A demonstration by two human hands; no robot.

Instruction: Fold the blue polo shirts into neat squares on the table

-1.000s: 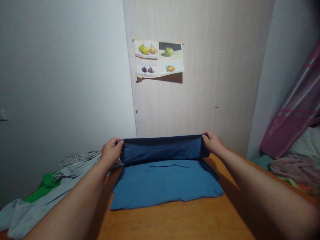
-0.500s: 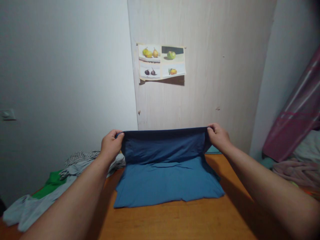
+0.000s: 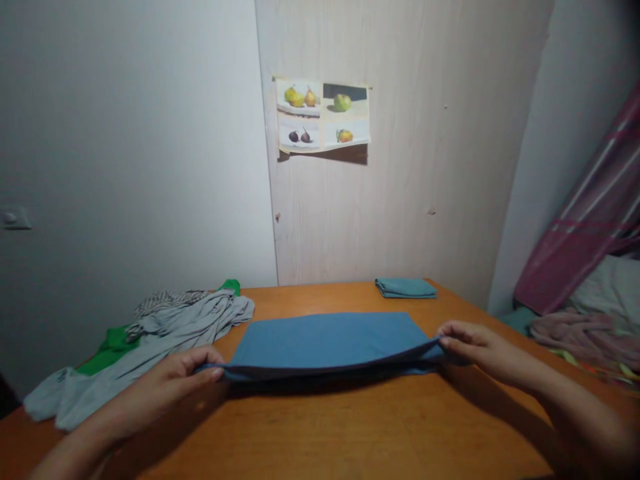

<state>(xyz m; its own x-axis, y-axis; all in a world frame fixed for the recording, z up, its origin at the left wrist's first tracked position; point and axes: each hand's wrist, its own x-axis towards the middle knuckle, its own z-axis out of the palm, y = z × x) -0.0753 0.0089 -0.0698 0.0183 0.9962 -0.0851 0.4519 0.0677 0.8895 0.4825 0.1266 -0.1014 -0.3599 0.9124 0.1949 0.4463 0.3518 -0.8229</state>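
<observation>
A blue garment (image 3: 330,339), its exact kind unclear, lies folded over on the wooden table (image 3: 345,433). My left hand (image 3: 193,373) pinches its near left corner between thumb and fingers. At the near right corner my right hand (image 3: 463,343) grips the cloth the same way. Between both hands the near edge is stretched, sagging slightly in the middle and held a little above the tabletop, with a dark shadow beneath. The far part of the cloth lies flat.
Grey and green clothes (image 3: 175,333) lie in a loose heap on the left. A folded teal cloth (image 3: 406,288) sits at the table's far right. Past the right edge are crumpled pinkish fabrics (image 3: 585,337) and a pink drape (image 3: 575,220). A wall with a fruit picture (image 3: 323,117) stands behind.
Both hands have brought the garment's raised far edge down toward me, folding it over the near part. The folded teal cloth, mostly hidden before, now shows fully.
</observation>
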